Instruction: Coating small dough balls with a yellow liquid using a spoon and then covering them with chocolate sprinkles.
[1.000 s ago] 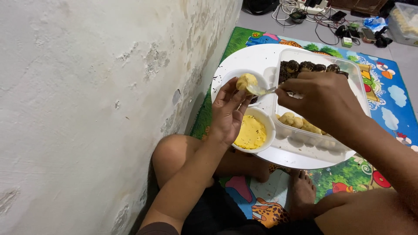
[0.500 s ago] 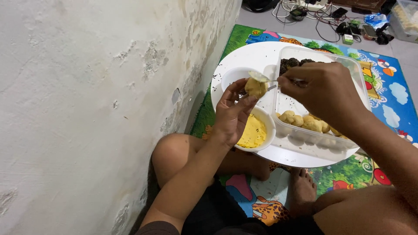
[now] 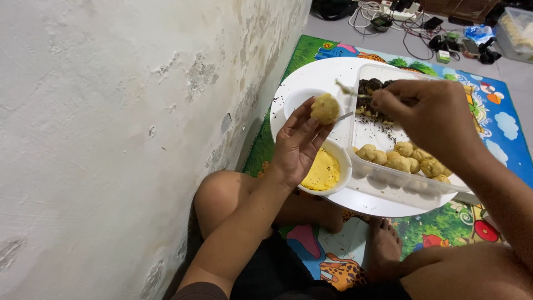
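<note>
Soft, even indoor light, faint shadows, no glare; sharp centre, slight wide-angle bending at edges.

home floor | peeling wall [image 3: 111,139] | play mat [image 3: 444,233] | cables [image 3: 411,22]
</note>
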